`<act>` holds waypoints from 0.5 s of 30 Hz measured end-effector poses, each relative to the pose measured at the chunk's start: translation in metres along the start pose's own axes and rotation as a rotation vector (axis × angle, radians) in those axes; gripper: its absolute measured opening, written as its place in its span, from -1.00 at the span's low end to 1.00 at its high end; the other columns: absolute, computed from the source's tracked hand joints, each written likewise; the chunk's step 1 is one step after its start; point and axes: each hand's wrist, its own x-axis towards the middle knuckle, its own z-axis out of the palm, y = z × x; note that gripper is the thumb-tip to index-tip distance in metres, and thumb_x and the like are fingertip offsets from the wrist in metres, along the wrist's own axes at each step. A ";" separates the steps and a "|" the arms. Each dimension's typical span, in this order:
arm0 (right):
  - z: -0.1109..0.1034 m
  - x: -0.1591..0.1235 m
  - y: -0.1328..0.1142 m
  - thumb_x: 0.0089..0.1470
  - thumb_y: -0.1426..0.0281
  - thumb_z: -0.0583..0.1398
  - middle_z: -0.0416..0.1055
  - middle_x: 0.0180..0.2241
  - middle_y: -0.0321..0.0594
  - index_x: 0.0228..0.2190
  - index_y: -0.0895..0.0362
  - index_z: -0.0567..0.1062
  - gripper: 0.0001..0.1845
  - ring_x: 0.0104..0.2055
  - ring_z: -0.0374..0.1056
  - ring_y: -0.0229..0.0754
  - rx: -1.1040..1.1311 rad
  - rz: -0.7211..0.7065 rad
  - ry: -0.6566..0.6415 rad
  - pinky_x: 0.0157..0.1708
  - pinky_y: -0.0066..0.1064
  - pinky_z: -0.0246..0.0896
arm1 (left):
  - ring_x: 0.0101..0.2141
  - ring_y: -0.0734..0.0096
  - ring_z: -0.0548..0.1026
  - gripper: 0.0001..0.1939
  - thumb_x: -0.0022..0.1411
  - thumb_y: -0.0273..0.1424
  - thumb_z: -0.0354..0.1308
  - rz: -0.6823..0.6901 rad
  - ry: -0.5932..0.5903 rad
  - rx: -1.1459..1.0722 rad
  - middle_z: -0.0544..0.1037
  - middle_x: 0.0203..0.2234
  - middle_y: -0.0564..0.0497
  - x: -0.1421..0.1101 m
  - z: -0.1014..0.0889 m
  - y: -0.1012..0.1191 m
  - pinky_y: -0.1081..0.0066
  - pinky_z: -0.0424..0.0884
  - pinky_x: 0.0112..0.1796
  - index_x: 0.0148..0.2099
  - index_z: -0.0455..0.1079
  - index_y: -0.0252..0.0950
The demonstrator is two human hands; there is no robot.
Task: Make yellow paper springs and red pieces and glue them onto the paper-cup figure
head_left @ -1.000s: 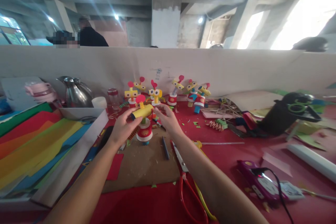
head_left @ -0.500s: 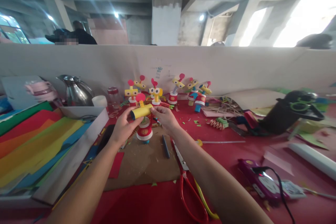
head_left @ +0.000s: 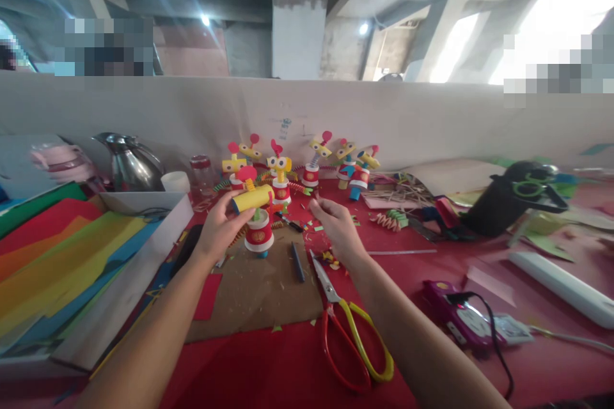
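With the held figure (head_left: 259,233) as the dial's centre, a white box (head_left: 96,326) of coloured sheets (head_left: 77,249) lies at 9 o'clock. The left hand (head_left: 219,225), just beside the centre at 9 o'clock, is closed around the figure's yellow tube (head_left: 254,197), thumb on the near side.

The figure appears well advanced: the tube carries a red disc (head_left: 247,174) on top, and below it are a green neck (head_left: 259,214), a red-and-white cup and a blue foot (head_left: 262,254). Whether that foot rests on the cardboard (head_left: 254,294), at 6 o'clock, I cannot tell.

From 11 to 2 o'clock stand other figures (head_left: 279,167), and eyes show on several of their yellow heads. None show on the visible side of the held tube, so eyes seem to be what is left; its far side is hidden.

A dark pen (head_left: 298,262) lies at 4 o'clock. The right hand (head_left: 338,227), at 3 o'clock, is apart from the figure, thumb and finger brought together; I cannot tell whether its grip has anything in it. Scissors (head_left: 330,294) lie on the red surface (head_left: 407,300) between 4 and 5 o'clock, and a pleated paper strip (head_left: 391,220) lies at 3.
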 end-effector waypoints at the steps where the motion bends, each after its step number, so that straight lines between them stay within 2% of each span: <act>1: -0.013 -0.007 0.003 0.11 -0.01 0.09 0.29 -0.64 -0.32 -0.61 0.11 0.38 -0.50 -0.53 0.20 -0.25 -0.113 0.012 0.024 -0.47 -0.41 0.06 | -0.13 0.14 0.54 -0.44 -0.02 -0.22 0.33 -0.017 -0.010 -0.007 0.56 -0.09 -0.09 0.000 0.000 0.002 0.22 0.43 -0.11 0.04 0.36 -0.23; 2: -0.026 -0.014 0.007 0.17 0.00 0.01 0.26 -0.68 -0.29 -0.68 0.11 0.33 -0.43 -0.55 0.20 -0.24 -0.259 0.031 0.063 -0.46 -0.39 0.06 | -0.13 0.13 0.54 -0.44 -0.02 -0.23 0.33 -0.035 -0.019 -0.013 0.56 -0.09 -0.10 -0.001 0.000 0.004 0.21 0.43 -0.10 0.05 0.35 -0.23; 3: -0.038 -0.021 0.012 0.21 0.03 -0.03 0.28 -0.68 -0.25 -0.70 0.10 0.32 -0.41 -0.54 0.24 -0.21 -0.447 0.057 0.049 -0.44 -0.37 0.07 | -0.12 0.13 0.54 -0.43 -0.02 -0.23 0.33 -0.051 -0.027 -0.021 0.56 -0.08 -0.10 -0.001 0.000 0.006 0.20 0.43 -0.10 0.06 0.35 -0.23; 4: -0.049 -0.028 0.018 0.21 0.08 -0.03 0.36 -0.61 -0.20 -0.66 0.10 0.35 -0.46 -0.48 0.30 -0.17 -0.654 0.072 0.040 -0.41 -0.36 0.08 | -0.12 0.12 0.54 -0.43 -0.01 -0.24 0.33 -0.061 -0.036 -0.031 0.56 -0.08 -0.11 -0.001 0.000 0.007 0.19 0.43 -0.09 0.07 0.34 -0.23; 6: -0.066 -0.041 0.031 0.17 0.17 0.06 0.47 -0.38 -0.12 -0.45 0.10 0.41 -0.70 -0.30 0.38 -0.07 -0.983 0.094 0.036 -0.35 -0.35 0.10 | -0.11 0.12 0.54 -0.43 -0.02 -0.25 0.33 -0.070 -0.042 -0.047 0.56 -0.09 -0.12 -0.002 0.000 0.010 0.18 0.44 -0.09 0.06 0.35 -0.23; 7: -0.071 -0.046 0.037 0.14 0.17 0.09 0.48 -0.29 -0.06 -0.35 0.11 0.41 -0.73 -0.22 0.40 -0.02 -1.089 0.145 0.026 -0.33 -0.34 0.12 | -0.11 0.12 0.54 -0.43 -0.02 -0.26 0.33 -0.071 -0.042 -0.049 0.57 -0.09 -0.12 -0.002 0.000 0.010 0.18 0.44 -0.09 0.06 0.35 -0.23; 10: -0.075 -0.054 0.049 0.12 0.13 0.10 0.45 -0.15 0.09 -0.17 0.16 0.35 -0.63 -0.08 0.40 0.11 -1.216 0.321 -0.060 -0.28 -0.27 0.17 | -0.12 0.11 0.54 -0.44 -0.03 -0.26 0.34 -0.079 -0.037 -0.046 0.57 -0.10 -0.11 -0.002 0.000 0.010 0.18 0.44 -0.10 0.04 0.36 -0.24; 15: -0.080 -0.049 0.058 0.10 0.12 0.10 0.48 -0.16 0.13 -0.11 0.21 0.32 -0.54 -0.07 0.42 0.17 -1.173 0.447 -0.143 -0.29 -0.24 0.19 | -0.10 0.13 0.54 -0.44 -0.03 -0.27 0.33 -0.071 -0.025 -0.054 0.56 -0.08 -0.11 -0.003 -0.001 0.009 0.19 0.43 -0.07 0.04 0.35 -0.25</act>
